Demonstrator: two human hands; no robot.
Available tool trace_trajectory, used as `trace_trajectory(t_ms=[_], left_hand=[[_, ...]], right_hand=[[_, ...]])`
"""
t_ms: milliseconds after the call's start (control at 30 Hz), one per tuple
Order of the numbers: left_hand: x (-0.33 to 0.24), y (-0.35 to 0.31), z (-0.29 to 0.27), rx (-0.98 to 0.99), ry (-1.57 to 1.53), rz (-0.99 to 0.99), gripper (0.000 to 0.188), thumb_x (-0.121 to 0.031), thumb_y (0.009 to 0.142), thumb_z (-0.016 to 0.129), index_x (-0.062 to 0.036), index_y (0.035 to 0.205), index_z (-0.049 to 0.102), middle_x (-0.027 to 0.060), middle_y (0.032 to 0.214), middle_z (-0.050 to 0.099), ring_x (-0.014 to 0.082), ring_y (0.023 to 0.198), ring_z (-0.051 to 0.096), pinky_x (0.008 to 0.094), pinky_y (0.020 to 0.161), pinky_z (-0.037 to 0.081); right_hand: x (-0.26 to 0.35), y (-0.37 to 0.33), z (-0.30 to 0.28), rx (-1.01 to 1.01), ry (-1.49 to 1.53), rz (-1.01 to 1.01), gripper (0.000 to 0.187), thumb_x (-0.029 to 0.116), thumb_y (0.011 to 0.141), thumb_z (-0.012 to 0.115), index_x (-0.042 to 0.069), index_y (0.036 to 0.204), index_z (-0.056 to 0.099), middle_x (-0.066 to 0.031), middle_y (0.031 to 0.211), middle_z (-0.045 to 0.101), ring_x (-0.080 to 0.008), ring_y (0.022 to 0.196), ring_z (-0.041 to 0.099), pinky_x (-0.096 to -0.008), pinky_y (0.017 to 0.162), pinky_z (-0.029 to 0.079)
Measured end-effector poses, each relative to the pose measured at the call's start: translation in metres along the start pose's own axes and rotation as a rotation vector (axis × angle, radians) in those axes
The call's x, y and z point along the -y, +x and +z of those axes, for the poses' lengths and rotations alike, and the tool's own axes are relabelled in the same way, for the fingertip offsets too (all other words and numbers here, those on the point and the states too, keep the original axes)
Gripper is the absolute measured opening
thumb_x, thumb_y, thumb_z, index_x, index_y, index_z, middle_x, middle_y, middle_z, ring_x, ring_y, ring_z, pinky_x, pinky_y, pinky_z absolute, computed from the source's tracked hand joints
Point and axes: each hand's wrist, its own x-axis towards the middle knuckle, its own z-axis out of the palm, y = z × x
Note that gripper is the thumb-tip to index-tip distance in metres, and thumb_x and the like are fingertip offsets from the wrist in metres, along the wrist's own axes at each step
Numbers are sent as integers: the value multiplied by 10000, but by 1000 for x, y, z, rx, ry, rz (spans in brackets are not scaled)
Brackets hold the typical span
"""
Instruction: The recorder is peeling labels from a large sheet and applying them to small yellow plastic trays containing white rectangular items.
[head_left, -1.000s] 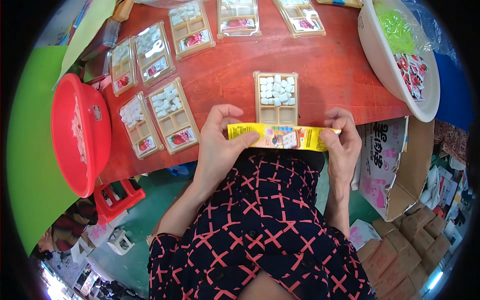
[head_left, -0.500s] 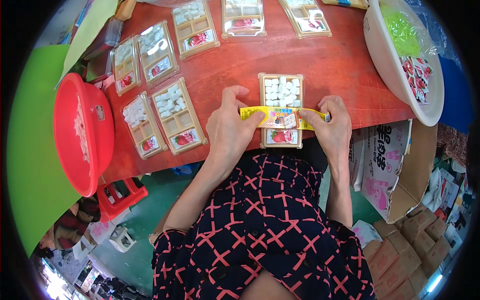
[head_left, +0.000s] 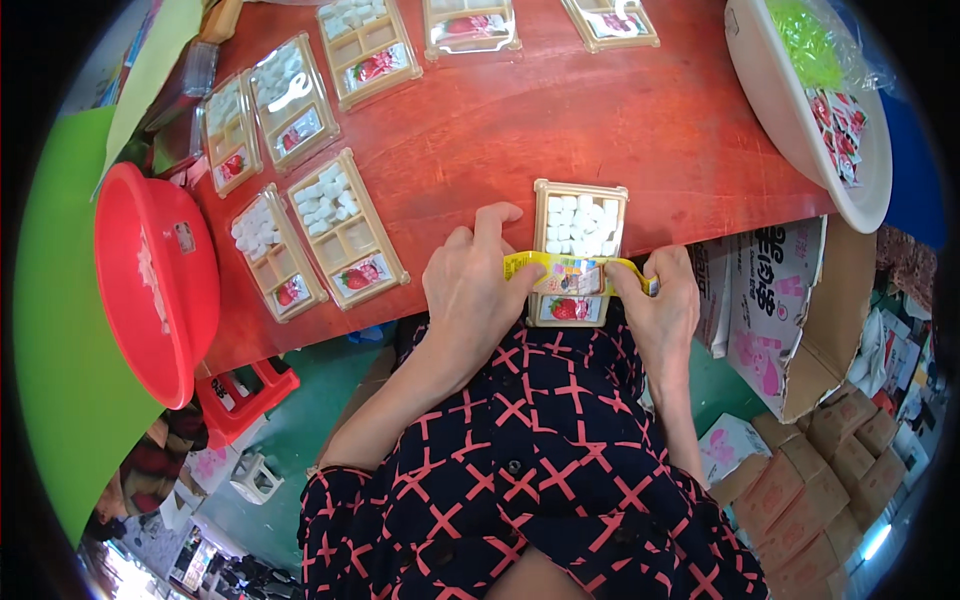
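A beige compartment tray (head_left: pixel 541 232) lies at the table's front edge. White marshmallow-like pieces (head_left: pixel 578 224) fill its far section, and a strawberry-printed sachet (head_left: pixel 572 309) sits in the near one. Across the tray's middle runs a yellow printed paper band (head_left: pixel 577 277), bent at both ends. My left hand (head_left: pixel 470 285) pinches the band's left end under its thumb, with the index finger reaching forward. My right hand (head_left: pixel 663 308) grips the right end, its thumb on top. Whether the band passes beneath the tray is hidden.
Several similar filled trays (head_left: pixel 345 225) stand to the left and along the far side. A red basin (head_left: pixel 207 300) is at the left edge. A white basin (head_left: pixel 745 75) at right holds sachets (head_left: pixel 838 130) and green packets (head_left: pixel 803 45). Cardboard boxes (head_left: pixel 800 510) are stacked below right.
The tray and both hands have come closer to my body and slightly right. The band's ends now bend downward more around the tray's sides.
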Motion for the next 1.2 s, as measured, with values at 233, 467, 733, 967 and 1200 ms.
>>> trace_trajectory(t_ms=[233, 467, 733, 967, 1200], left_hand=[[0, 3, 0, 8, 36, 3, 519, -142, 690, 763, -66, 1133, 503, 55, 718, 585, 247, 755, 598, 374, 655, 446], [-1, 0, 4, -25, 34, -21, 556, -164, 675, 781, -71, 1141, 493, 54, 731, 589, 247, 781, 600, 378, 682, 445], [-9, -6, -8, -210, 43, 140, 380, -139, 693, 771, -41, 993, 560, 100, 912, 560, 277, 882, 522, 369, 770, 441], [-13, -11, -2, -4, -494, -42, 169, -52, 858, 602, 11, 1014, 602, 65, 906, 564, 139, 845, 556, 279, 749, 467], [-8, -11, 1, 173, -917, -135, 221, -13, 840, 623, 23, 1057, 604, 49, 957, 621, 93, 839, 585, 245, 752, 487]], right_hand=[[-17, -8, 27, 143, 646, 370, 299, 158, 820, 704, 22, 657, 493, -10, 639, 529, -59, 556, 409, -259, 492, 354], [-23, -17, 40, 114, 1325, 319, 311, 42, 853, 641, 93, 636, 424, -27, 709, 567, -52, 632, 482, -215, 571, 414], [-21, -6, 28, 88, 1387, 17, 381, -28, 828, 621, 98, 614, 332, -63, 730, 568, -58, 645, 477, -217, 580, 422], [-8, 9, 26, 76, 1176, -133, 397, -29, 816, 624, 92, 604, 312, -106, 794, 617, -48, 670, 480, -199, 579, 408], [-13, 15, 28, 93, 1152, -176, 406, -57, 788, 627, 94, 608, 296, -68, 725, 594, -35, 645, 448, -184, 548, 366]])
